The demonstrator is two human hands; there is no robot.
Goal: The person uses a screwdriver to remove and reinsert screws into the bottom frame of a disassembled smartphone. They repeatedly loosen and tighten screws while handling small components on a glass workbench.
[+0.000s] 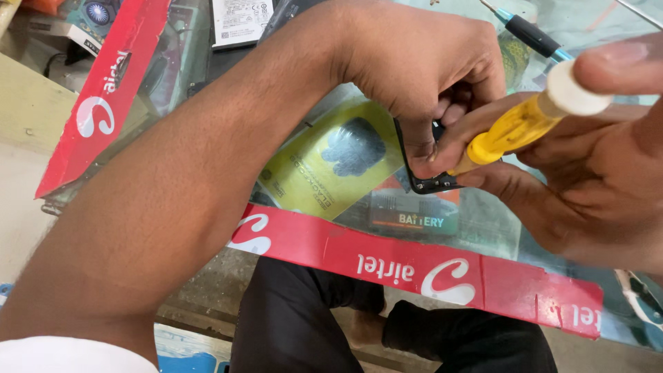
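My left hand (414,62) reaches across from the lower left and grips the edge of a black phone (428,181) lying on a glass counter (483,228). Only a corner of the phone shows below my fingers. My right hand (594,179) comes in from the right and holds a screwdriver (525,121) with a yellow handle and a white cap. Its handle slants down toward the phone, and its tip is hidden behind my fingers.
Red strips (414,266) edge the glass counter at the front and left (103,90). Under the glass lie a yellow-green packet (331,159) and an orange and black box (414,214). A second screwdriver (532,34) with a black handle lies at the back right. My dark trousers (311,324) show below.
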